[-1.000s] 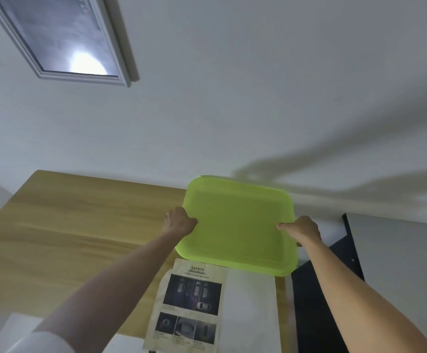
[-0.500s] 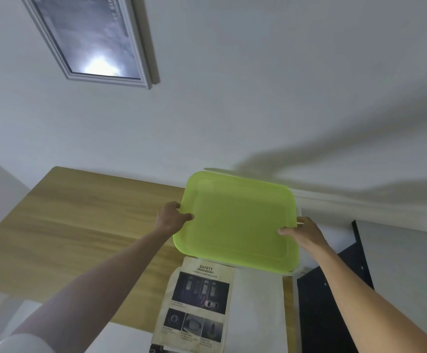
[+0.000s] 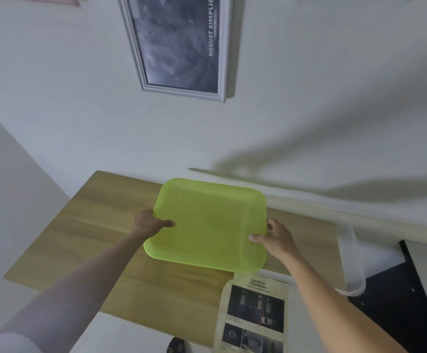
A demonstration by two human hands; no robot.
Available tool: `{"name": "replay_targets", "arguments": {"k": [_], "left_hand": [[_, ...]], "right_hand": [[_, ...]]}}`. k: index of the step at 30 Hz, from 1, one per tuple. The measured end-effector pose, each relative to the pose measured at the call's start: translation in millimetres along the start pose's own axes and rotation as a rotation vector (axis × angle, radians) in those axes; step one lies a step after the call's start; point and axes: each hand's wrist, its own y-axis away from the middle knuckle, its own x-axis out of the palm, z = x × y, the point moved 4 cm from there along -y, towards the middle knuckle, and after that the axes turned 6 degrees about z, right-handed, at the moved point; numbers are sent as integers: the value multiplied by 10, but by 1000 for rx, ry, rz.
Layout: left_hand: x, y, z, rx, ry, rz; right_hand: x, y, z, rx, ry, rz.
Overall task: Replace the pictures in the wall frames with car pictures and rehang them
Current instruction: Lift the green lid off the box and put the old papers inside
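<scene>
— Frame (image 3: pixel 179 44) on the wall: where is it from your hands?

— Straight above them and well apart, hanging up on the white wall (image 3: pixel 309 98), silver-edged, with a dark grey picture and white lettering down its right side.

— And the car picture?

— The car sheet (image 3: pixel 254 314) lies below my right hand (image 3: pixel 275 238), near my wrist, headed "SAFETY", partly off the near edge of the wooden table (image 3: pixel 80 238).

— What are your hands doing?

— Both grip the green lid (image 3: pixel 207 225). My left hand (image 3: pixel 147 224) holds its left edge, thumb on top. My right hand pinches the right edge, thumb on top too. The lid is tilted, above the table.

— Anything further out?

— A clear plastic tub (image 3: pixel 351 261) to the right of my right hand, at the table's end, and a dark surface (image 3: pixel 396 296) beyond it.
</scene>
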Motion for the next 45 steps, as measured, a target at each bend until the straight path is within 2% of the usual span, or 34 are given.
{"name": "replay_targets", "arguments": {"k": [6,13,19,26,32,34,38,42,45], "left_hand": [[-540,-353,422,-31,-22,25],[-648,-778,785,-46,-250,60],[-470,-872,866,-25,-347,92],[-349,-939,962,-5,-356,64],[-337,-907,939,-25,-398,40],[-311,-798,857,22,-395,-60],[-47,-396,597,284,-322,-216],[473,138,333,477,-278,-215],[948,553,207,520,-271,-130]], "right_hand": [[855,-129,303,20,155,-51],[1476,-265,354,65,175,74],[1643,-435,213,147,205,69],[1771,-531,82,194,279,30],[1785,-462,127,149,392,9],[1730,-409,173,83,397,-18],[1500,-240,234,-89,363,-75],[1170,1,202,-267,306,-125],[872,223,103,-331,281,-166]]}}
